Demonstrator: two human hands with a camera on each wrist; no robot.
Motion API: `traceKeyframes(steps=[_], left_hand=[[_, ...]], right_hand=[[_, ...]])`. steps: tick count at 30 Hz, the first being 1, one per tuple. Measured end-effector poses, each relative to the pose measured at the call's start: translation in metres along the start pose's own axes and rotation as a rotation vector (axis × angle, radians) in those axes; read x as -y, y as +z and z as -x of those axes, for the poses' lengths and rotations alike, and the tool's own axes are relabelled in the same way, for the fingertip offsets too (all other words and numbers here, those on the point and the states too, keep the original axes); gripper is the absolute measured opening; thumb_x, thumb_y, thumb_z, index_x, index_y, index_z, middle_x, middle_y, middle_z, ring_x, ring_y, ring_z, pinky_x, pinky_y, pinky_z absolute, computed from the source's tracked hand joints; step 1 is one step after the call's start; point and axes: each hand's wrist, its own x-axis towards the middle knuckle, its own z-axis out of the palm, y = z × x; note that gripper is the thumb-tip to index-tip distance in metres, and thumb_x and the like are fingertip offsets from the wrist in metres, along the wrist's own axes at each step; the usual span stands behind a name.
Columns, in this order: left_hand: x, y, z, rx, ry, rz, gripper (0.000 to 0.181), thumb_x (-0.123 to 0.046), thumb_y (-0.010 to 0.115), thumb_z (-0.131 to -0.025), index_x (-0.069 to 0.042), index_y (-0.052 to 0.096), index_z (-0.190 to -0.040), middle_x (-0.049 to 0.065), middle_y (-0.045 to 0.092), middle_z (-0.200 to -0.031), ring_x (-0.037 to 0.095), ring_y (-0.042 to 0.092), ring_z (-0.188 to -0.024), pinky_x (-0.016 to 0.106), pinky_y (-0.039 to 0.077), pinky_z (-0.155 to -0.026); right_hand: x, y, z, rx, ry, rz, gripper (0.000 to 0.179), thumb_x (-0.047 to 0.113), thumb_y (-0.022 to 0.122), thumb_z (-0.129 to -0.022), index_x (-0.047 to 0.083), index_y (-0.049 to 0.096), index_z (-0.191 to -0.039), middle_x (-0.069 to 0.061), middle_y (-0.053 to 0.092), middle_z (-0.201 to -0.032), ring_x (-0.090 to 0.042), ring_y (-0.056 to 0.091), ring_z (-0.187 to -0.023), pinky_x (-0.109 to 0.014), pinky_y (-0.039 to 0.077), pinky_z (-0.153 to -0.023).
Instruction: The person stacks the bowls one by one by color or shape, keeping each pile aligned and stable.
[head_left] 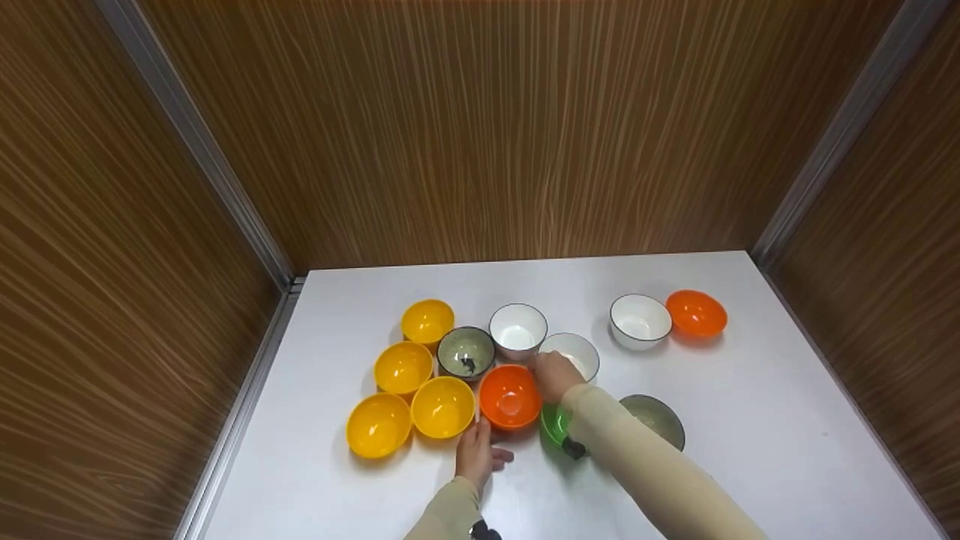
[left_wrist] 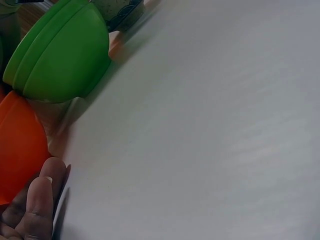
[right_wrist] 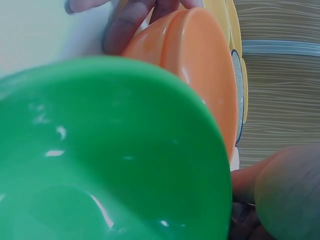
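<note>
An orange bowl (head_left: 511,397) stands upright between both hands. My left hand (head_left: 475,454) reaches its near left side, straight fingers lying between it and a yellow bowl (head_left: 443,407), thumb out to the right. In the left wrist view, fingertips (left_wrist: 40,195) rest right at the orange bowl's wall (left_wrist: 20,145). At the orange bowl's far right rim is my right hand (head_left: 559,375), beside a white bowl (head_left: 577,351); its fingers are mostly hidden, so I cannot tell their grip. Under my right forearm sits a green bowl (head_left: 556,424), large in the right wrist view.
Several more yellow bowls (head_left: 379,426) stand at the left. A grey-green bowl (head_left: 466,352) and a white bowl (head_left: 517,330) lie behind the orange one. Farther right are another white bowl (head_left: 640,321), an orange bowl (head_left: 696,313) and a grey-green bowl (head_left: 656,420). Wood-grain panels (head_left: 480,135) enclose the white table (head_left: 787,450).
</note>
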Motion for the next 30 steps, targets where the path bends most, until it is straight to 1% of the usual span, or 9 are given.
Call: traceKeyframes(steps=[6,13,18,24,27,30], left_hand=[[-0.002,0.000,0.001,-0.012,-0.008,0.007,0.060,-0.051,0.031,-0.102,-0.003,0.049,-0.132,0.007,0.070,-0.092,0.021,0.068,-0.071,0.034,0.056,-0.068],[0.000,-0.001,0.001,-0.009,-0.023,0.005,0.062,-0.055,0.030,-0.101,-0.005,0.047,-0.134,0.006,0.070,-0.088,0.020,0.067,-0.070,0.033,0.055,-0.068],[0.002,0.000,0.000,-0.010,-0.019,0.014,0.062,-0.053,0.030,-0.102,-0.004,0.046,-0.135,0.007,0.071,-0.085,0.020,0.066,-0.069,0.033,0.054,-0.067],[0.002,0.000,-0.001,0.005,-0.038,0.010,0.062,-0.056,0.030,-0.100,-0.007,0.048,-0.134,0.004,0.070,-0.090,0.019,0.067,-0.073,0.033,0.054,-0.070],[0.002,0.000,-0.001,0.002,-0.032,0.011,0.062,-0.055,0.030,-0.101,-0.006,0.048,-0.135,0.004,0.071,-0.090,0.019,0.067,-0.072,0.033,0.054,-0.069],[0.002,0.001,-0.002,-0.012,-0.015,0.015,0.060,-0.053,0.031,-0.101,-0.006,0.048,-0.134,0.005,0.071,-0.089,0.019,0.067,-0.070,0.032,0.054,-0.066]], right_hand=[[0.000,0.000,0.002,-0.028,-0.062,0.040,0.010,0.000,0.064,-0.082,0.005,0.072,-0.080,-0.012,0.067,-0.077,-0.033,0.065,-0.076,-0.046,0.054,-0.074],[0.001,0.001,0.001,-0.013,-0.037,0.027,0.010,0.002,0.064,-0.083,0.005,0.073,-0.086,-0.012,0.068,-0.081,-0.033,0.065,-0.079,-0.045,0.053,-0.078],[0.001,0.003,0.001,0.003,-0.010,0.025,0.010,0.004,0.063,-0.085,0.006,0.073,-0.086,-0.011,0.069,-0.082,-0.031,0.066,-0.078,-0.044,0.054,-0.076],[-0.002,0.000,0.002,0.014,0.022,0.008,0.010,0.006,0.063,-0.086,0.006,0.073,-0.090,-0.011,0.069,-0.084,-0.031,0.066,-0.080,-0.044,0.053,-0.078],[-0.005,-0.006,0.004,-0.018,0.037,-0.047,0.015,0.007,0.062,-0.088,0.003,0.073,-0.097,-0.012,0.070,-0.089,-0.031,0.066,-0.086,-0.044,0.053,-0.082],[-0.015,-0.017,0.005,-0.079,0.033,-0.105,0.018,0.007,0.060,-0.089,0.001,0.073,-0.100,-0.012,0.071,-0.094,-0.031,0.066,-0.089,-0.044,0.051,-0.085]])
